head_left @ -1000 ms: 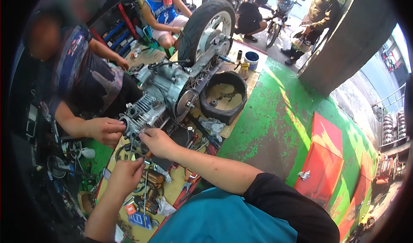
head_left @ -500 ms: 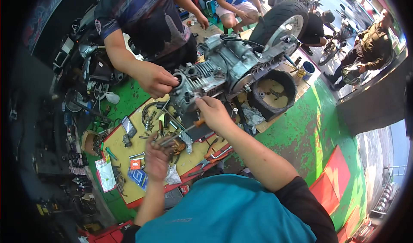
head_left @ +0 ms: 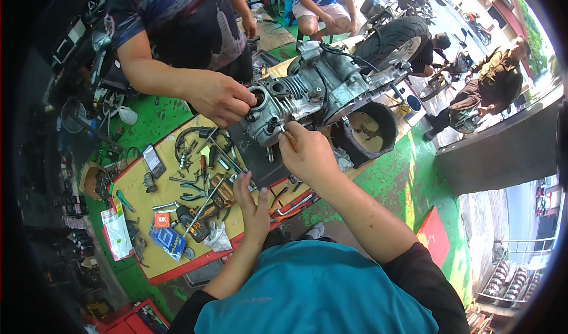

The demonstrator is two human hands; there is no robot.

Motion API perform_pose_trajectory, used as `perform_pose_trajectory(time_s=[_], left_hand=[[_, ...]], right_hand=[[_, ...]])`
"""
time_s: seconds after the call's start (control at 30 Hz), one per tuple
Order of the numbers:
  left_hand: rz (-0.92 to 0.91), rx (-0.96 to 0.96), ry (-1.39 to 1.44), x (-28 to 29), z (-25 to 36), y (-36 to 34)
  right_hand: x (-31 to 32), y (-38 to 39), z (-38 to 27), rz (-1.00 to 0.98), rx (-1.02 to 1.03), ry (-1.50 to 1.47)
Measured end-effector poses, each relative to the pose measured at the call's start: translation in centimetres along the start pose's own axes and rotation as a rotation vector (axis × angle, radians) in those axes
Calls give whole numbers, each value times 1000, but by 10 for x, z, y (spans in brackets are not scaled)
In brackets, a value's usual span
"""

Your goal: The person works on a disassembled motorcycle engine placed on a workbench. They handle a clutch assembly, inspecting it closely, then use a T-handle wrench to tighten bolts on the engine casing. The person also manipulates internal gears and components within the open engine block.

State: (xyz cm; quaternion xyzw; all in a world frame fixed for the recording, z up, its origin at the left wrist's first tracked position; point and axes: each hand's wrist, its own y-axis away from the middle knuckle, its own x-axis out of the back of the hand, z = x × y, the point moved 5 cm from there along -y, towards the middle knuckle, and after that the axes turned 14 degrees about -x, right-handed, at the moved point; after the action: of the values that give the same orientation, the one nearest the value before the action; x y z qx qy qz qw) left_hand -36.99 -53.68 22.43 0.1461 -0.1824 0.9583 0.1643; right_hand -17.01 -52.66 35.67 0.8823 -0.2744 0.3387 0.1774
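My right hand (head_left: 307, 153) grips an orange-handled screwdriver (head_left: 289, 140), its tip against the end of a grey motorcycle engine (head_left: 278, 112). Most of the handle is hidden in my fingers. Lower and to the left, my left hand (head_left: 254, 208) is open with fingers stretched up, holding nothing, above the edge of the tool-covered table. On the engine's left side, a co-worker's hand (head_left: 222, 99) reaches with its fingertips into the round opening (head_left: 257, 97).
The yellow-topped table (head_left: 133, 180) carries pliers (head_left: 192, 192), an orange-and-black power tool (head_left: 222, 193), a phone (head_left: 154, 161) and a blue packet (head_left: 168, 241). Right of the engine sits a black tub (head_left: 378, 139), with a rear wheel (head_left: 393, 41) beyond it. Other people sit, crouch and stand farther off.
The screwdriver has passed from my left hand to my right, and its tip is now at the engine. My left hand has shifted right and opened. The view has also shifted slightly.
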Motion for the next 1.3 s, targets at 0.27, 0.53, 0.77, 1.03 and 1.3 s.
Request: perform_pose_trajectory(time_s=[0.27,0.53,0.77,1.03,1.3], left_hand=[[-553,88,182,-26,24,-67],[-858,-13,-23,4,58,-100],[-1122,-35,-242,3,86,-117],[-1194,-82,-405,6,99,-122],[-1238,-80,-499,6,108,-126]], right_hand=[[-2,-5,-7,-14,-22,122],[-6,-11,-3,6,12,21],[-9,-14,8,-11,-21,-175],[-13,-15,15,-34,-75,-387],[-11,-16,15,-37,-69,-483]])
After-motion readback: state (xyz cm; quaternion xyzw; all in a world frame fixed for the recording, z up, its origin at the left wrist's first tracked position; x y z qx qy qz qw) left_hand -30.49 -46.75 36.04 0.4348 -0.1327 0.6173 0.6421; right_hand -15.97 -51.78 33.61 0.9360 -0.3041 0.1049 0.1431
